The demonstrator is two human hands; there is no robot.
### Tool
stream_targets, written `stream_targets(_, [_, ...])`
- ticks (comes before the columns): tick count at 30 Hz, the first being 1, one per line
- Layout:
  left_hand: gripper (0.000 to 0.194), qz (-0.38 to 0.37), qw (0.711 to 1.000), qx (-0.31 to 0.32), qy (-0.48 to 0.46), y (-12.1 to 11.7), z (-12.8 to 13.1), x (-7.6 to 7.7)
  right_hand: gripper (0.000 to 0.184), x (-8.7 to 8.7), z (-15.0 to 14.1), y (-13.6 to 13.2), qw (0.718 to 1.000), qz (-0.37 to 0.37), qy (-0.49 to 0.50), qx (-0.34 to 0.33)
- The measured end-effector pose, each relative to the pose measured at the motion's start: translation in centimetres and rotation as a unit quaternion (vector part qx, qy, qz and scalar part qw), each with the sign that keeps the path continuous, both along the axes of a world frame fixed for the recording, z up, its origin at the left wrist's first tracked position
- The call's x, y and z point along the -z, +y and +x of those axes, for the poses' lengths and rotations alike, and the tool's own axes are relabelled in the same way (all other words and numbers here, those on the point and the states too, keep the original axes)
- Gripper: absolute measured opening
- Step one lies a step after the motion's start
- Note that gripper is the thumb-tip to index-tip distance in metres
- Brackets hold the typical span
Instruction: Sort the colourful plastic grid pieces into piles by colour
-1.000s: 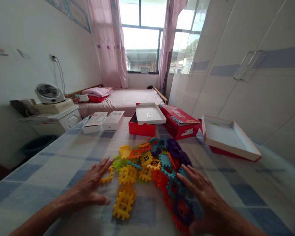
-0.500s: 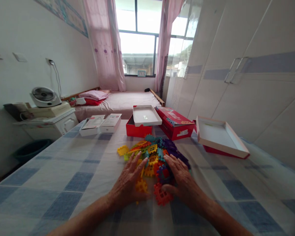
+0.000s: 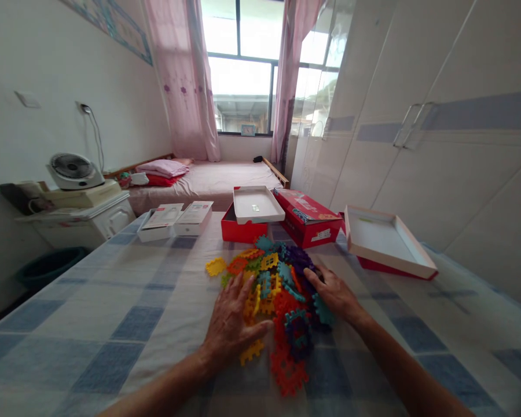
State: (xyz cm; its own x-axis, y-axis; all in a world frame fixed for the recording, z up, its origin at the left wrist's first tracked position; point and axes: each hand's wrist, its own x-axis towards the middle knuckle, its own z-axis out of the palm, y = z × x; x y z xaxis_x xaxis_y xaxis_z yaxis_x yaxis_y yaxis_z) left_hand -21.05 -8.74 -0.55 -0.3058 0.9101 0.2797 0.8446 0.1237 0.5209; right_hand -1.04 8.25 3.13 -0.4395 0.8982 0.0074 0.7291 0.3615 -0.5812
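A heap of flat plastic interlocking tiles [image 3: 278, 284] in yellow, orange, red, teal and purple lies on the blue-checked tablecloth [image 3: 125, 313]. My left hand [image 3: 232, 321] lies flat and spread on the heap's near left side, fingers over yellow tiles. My right hand [image 3: 335, 294] rests on the heap's right side, fingers stretched toward purple and teal tiles. Neither hand grips a tile. A single yellow tile [image 3: 216, 266] sits apart at the far left of the heap, and red tiles [image 3: 289, 370] trail toward me.
Behind the heap stand an open red box [image 3: 238, 229] with a white tray on it, a closed red box [image 3: 308, 217] and a tilted box lid [image 3: 386, 240]. Two white boxes [image 3: 176, 220] sit at the far left. A bed, fan and cabinet lie beyond.
My hands first closed in from wide apart, bunching the tiles. Since then the right hand has slid out to the heap's right side and the tiles have spread a little toward me.
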Motion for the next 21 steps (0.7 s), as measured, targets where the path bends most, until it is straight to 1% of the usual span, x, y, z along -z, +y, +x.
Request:
stream_targets(2, [0.085,0.01,1.0,-0.005,-0.015,0.5,0.5,-0.3,0.059,-0.2,-1.3,-0.2,0.997,-0.028,0.066,-0.001])
stream_targets(4, [0.083,0.018,0.999,-0.006,-0.027,0.7,0.6,-0.4,0.055,-0.4,-2.3,-0.6,0.993,-0.04,0.114,0.004])
stream_targets(6, [0.081,0.022,0.999,-0.003,-0.029,0.9,0.5,-0.4,0.052,-0.6,-3.3,-1.4,0.988,-0.042,0.148,-0.004])
stream_targets(8, [0.081,0.023,0.999,-0.002,-0.033,0.9,0.4,-0.3,0.05,-0.9,-4.5,-2.6,0.984,-0.028,0.172,-0.024])
stream_targets(11, [0.081,0.03,0.998,-0.01,-0.062,1.0,0.6,0.0,0.047,-1.8,-6.8,-4.5,0.978,0.014,0.199,-0.066])
stream_targets(14, [0.076,0.06,0.99,-0.029,-0.123,1.0,0.6,0.1,0.046,-3.2,-8.4,-6.0,0.97,0.04,0.19,-0.144])
stream_targets(16, [0.072,0.09,0.979,-0.05,-0.174,0.8,0.5,0.0,0.051,-4.2,-7.9,-6.6,0.968,0.065,0.154,-0.185])
stream_targets(18, [0.07,0.111,0.968,-0.072,-0.212,0.5,0.1,-0.2,0.062,-4.7,-6.0,-7.1,0.965,0.097,0.103,-0.221])
stream_targets(19, [0.07,0.114,0.965,-0.08,-0.224,0.3,-0.2,-0.4,0.071,-4.7,-4.6,-7.4,0.962,0.106,0.075,-0.242])
stream_targets(21, [0.071,0.105,0.962,-0.087,-0.235,-0.3,-0.6,-0.6,0.092,-4.0,-1.6,-8.0,0.951,0.09,0.01,-0.297])
